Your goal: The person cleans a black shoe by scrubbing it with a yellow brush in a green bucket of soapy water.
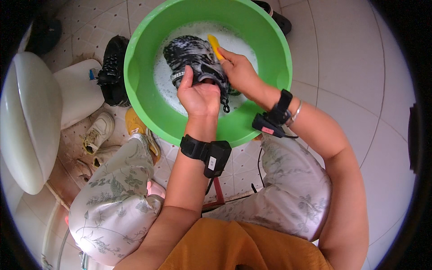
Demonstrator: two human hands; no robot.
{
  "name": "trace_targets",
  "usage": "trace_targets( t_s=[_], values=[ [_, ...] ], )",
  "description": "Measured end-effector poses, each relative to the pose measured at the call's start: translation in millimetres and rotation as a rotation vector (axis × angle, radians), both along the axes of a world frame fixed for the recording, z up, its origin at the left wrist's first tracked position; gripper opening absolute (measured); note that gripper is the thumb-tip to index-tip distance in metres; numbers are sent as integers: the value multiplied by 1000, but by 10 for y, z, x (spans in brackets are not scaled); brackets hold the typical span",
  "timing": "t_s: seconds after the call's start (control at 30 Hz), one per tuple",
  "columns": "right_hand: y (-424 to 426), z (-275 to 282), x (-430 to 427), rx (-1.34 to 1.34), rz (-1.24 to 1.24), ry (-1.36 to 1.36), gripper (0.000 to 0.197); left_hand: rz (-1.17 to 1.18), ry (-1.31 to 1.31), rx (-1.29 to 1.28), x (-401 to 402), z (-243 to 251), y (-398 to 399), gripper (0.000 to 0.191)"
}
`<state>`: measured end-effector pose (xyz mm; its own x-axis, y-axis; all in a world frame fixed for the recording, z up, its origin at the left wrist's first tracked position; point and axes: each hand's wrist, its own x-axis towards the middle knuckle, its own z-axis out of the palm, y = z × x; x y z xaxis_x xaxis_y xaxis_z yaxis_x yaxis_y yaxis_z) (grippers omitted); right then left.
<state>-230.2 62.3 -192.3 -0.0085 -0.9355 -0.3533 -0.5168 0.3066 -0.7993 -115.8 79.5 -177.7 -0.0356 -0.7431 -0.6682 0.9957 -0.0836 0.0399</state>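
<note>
In the head view, a black shoe streaked with white suds is held low over a green plastic basin. The fingers of my left hand go into the shoe's opening, while the thumb presses on its outside. My right hand grips a brush by its yellow handle, at the shoe's right side. The brush's bristles are hidden. A black looped strap or lace hangs from the shoe near my left palm. Foamy water covers the basin's bottom.
Another black shoe leans against the basin's left side. Worn pale sneakers lie on the tiles beside a white toilet. Dark footwear sits behind the basin at right. Cabled black devices are strapped to both wrists.
</note>
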Motion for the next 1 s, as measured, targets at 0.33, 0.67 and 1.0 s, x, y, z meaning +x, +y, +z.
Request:
trace_targets(
  t_s=[0.33, 0.67, 1.0],
  values=[
    [-267, -103, -233, -124, 184, 306, 37, -13, -29, -72, 102, -17, -26, 42],
    [-104, 165, -364, -188, 246, 203, 35, 2, -21, -31, 187, -60, 10, 41],
    [0, 443, -71, -410, 514, -29, 46, 4, 10, -24, 74, -23, 29, 42]
  ],
)
